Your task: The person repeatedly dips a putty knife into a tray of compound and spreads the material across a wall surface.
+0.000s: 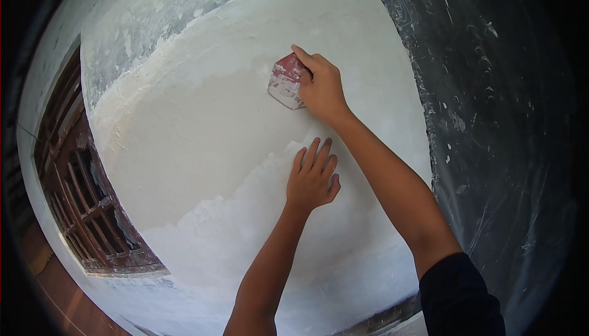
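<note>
My right hand (320,87) grips a flat red scraper (285,80) smeared with whitish putty, its fingers closed round the right side. The scraper lies close against the plastered wall (202,127), in the upper middle of the view. Lower down, my left hand (311,175) is held up at the wall with fingers spread, and nothing is in it. A damp-looking greyish coat spreads left of both hands. Around my left hand the wall looks whiter and drier, with a ragged border between the two tones.
On the left is a brown window frame with bars (92,207), set into the wall. A dark, white-spattered surface (491,109) runs down the right side. Rougher grey-white wall (141,23) shows along the top. Reddish-brown ground (73,302) appears at lower left.
</note>
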### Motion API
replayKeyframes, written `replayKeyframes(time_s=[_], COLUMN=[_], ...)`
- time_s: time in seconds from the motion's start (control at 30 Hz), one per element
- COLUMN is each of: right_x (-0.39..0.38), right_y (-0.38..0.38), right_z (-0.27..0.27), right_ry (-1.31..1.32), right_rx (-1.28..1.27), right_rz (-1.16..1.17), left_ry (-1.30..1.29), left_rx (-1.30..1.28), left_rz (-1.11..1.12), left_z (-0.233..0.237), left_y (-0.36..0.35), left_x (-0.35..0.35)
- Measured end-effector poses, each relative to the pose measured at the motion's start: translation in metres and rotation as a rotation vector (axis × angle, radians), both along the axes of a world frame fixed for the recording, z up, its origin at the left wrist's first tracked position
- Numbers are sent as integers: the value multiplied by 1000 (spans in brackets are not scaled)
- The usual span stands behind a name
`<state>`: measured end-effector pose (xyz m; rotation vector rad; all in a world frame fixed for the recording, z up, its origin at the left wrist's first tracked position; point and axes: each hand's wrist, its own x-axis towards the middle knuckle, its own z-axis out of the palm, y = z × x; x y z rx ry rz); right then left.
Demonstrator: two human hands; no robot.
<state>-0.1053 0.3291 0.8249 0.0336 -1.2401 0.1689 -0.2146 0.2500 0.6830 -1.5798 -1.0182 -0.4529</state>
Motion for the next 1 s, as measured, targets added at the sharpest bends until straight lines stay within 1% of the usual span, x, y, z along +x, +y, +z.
replayKeyframes(time_s=[0.03, 0.1, 0.13, 0.17, 0.23, 0.3, 0.33, 0.37, 0.43, 0.47, 0.5, 0.57, 0.63, 0.7, 0.77, 0.8, 0.83, 0.9, 0.93, 0.97, 1.0], right_x=[-7, 12, 27, 39, 32, 21, 16, 15, 25, 37, 38, 38, 23, 14, 33, 42, 44, 38, 33, 31, 28], right_y=[11, 35, 37, 34, 28, 5, 3, 12, 31, 35, 34, 23, 9, 30, 40, 42, 37, 21, 14, 20, 32], right_z=[4, 9, 6, 5, 0, -6, -8, -9, -10, -11, -11, -17, -22, -24, -22, -23, -23, -26, -29, -30, -30], right_ry=[14, 250, 341, 367, 315, 55, -71, -70, 191, 288, 289, 309, 13, 30, 272, 354, 354, 159, -27, -35, 60], right_rx=[-24, -316, -394, -455, -220, -44, -45, -47, -255, -342, -337, -200, -95, -107, -337, -365, -362, -112, -97, -101, -175], right_rz=[-58, -80, -59, -69, -97, 8, 23, 25, -157, -134, -137, -18, 25, -92, -120, -36, -37, -14, -7, -2, -91], left_ry=[-1, 6, 9, 10, 9, 2, 5, 5, 2, -1, 2, -1, -2, -4, 1, 0, -2, -4, -3, -11, -17], left_rx=[3, 5, 11, 9, 13, 7, 1, -1, 2, 4, 8, 10, 6, 9, 14, 13, 12, 16, 14, 10, 5], left_rz=[0, 5, 7, 4, 12, 9, 8, 10, 15, 15, 11, 5, 8, 12, 11, 13, 16, 20, 26, 31, 25], left_z=[1, 1, 1, 1, 0, 0, 1, 0, 0, 0, 0, 0, 0, 0, 0, 0, 0, 1, 0, -2, -1], left_y=[0, 0, 0, 1, 2, 2, 1, 1, 1, 0, 0, 1, 1, 1, 0, 0, 0, 1, 0, -1, -2], left_x=[0, 0, 0, 0, -1, -1, -1, -1, -1, -2, -1, -1, -2, -1, -1, -1, -1, -1, -1, 0, 0])
